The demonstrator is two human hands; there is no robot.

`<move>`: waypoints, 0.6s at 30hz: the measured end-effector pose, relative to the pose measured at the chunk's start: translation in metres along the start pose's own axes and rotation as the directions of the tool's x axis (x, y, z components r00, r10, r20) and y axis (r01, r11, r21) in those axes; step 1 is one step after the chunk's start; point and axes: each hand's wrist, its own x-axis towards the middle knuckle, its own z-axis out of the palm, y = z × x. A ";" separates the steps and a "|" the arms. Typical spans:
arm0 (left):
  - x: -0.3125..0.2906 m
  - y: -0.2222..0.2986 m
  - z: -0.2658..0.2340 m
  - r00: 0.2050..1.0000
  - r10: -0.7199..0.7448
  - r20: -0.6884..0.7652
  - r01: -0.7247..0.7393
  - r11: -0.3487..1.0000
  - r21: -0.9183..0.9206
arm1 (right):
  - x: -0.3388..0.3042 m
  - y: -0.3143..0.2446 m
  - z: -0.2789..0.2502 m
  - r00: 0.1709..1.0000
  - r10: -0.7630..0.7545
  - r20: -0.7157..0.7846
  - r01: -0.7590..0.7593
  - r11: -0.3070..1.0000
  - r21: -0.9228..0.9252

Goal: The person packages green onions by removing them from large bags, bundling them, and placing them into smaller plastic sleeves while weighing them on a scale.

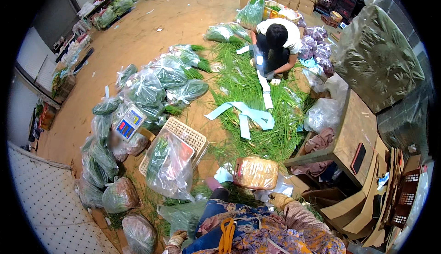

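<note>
My left hand [178,239], in a tan glove, is low by my knee at the edge of a clear plastic bag [181,215] with green stalks under it. Whether it grips the bag, I cannot tell. My right hand [279,200], also gloved, hangs beside a tape-wrapped tan block [256,173] and some crumpled clear plastic [281,186]; its fingers are too small to make out. Ahead of my legs, a bagged bunch of green stalks [158,155] lies on a cream plastic crate [202,144], next to a digital scale [130,123].
A large heap of loose green stalks [236,81] spreads ahead, with pale blue strips [243,114] on it. A person [275,42] crouches at its far side. Filled bags [144,88] line the left. A wooden table [356,130] holding a phone [358,157] stands right, beside flattened cardboard [367,203].
</note>
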 end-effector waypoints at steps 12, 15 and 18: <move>0.085 0.110 -0.109 0.982 0.149 -0.117 -0.174 0.951 -0.256 | 0.116 -0.065 -0.045 0.998 -0.008 -0.054 0.019 0.979 0.201; 0.085 0.097 -0.114 0.978 0.183 -0.097 -0.203 0.942 -0.267 | 0.139 -0.091 -0.059 0.997 -0.075 -0.033 0.073 0.995 -0.065; 0.086 0.055 -0.097 0.985 0.141 -0.096 -0.169 0.890 -0.424 | 0.146 -0.128 -0.080 0.999 -0.042 0.013 0.042 0.999 0.017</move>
